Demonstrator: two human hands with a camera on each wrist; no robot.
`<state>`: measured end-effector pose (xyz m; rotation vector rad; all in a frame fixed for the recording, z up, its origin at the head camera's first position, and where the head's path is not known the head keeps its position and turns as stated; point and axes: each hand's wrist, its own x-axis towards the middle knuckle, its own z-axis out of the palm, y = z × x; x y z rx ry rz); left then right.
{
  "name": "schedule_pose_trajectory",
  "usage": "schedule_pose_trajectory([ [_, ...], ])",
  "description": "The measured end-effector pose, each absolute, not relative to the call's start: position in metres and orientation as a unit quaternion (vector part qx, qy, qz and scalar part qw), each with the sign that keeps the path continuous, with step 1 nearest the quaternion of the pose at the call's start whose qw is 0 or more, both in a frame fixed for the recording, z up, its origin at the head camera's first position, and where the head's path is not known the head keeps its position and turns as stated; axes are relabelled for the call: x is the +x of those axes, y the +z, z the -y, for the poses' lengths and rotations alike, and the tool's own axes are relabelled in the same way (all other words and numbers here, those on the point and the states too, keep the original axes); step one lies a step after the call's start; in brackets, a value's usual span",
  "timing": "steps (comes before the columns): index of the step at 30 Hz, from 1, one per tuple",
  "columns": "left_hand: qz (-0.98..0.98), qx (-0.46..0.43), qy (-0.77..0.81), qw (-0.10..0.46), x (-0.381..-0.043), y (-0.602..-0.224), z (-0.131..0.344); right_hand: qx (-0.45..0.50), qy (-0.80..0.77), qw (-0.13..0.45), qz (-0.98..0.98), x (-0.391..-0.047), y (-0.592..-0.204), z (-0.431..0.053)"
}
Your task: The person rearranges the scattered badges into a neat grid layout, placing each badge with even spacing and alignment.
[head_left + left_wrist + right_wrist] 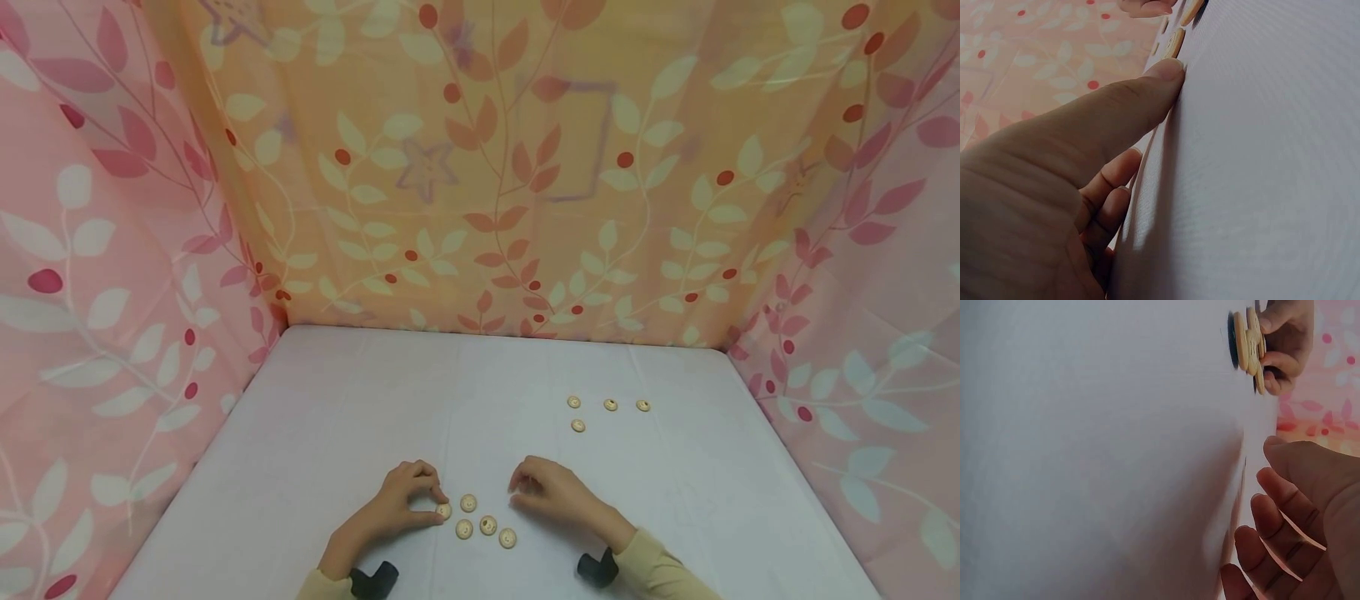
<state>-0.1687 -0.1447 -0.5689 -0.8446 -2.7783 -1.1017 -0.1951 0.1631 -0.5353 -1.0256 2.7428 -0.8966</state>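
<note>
My left hand [405,500] pinches a round wooden button [444,511] between thumb and index finger, low over the white table. In the left wrist view the thumb [1116,103] stretches toward a button [1174,44], its tip right at the edge. Beside it lie more pale buttons, among them one [468,502] at the back, one [488,525] with a dark spot and one [507,537] at the right end. My right hand [558,493] is to the right of this group, its fingers loosely bent and nothing between them, as the right wrist view shows too.
Farther back on the right, several like buttons lie apart, three in a row with one [578,425] in front. The white tabletop [360,392] is walled by patterned cloth [480,275] at the back and both sides. Black straps [597,570] circle the wrists.
</note>
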Motion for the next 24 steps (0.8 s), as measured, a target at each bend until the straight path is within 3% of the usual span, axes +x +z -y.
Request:
schedule_pose_trajectory([
  [7,0.896,-0.269,-0.353,0.017,-0.17,-0.57,0.144,-0.369,-0.276,0.022,-0.887,-0.191,-0.538,-0.16],
  [24,0.894,-0.274,-0.353,0.026,-0.169,-0.572,0.145,-0.381,-0.239,0.06,-0.891,-0.178,-0.535,-0.157],
])
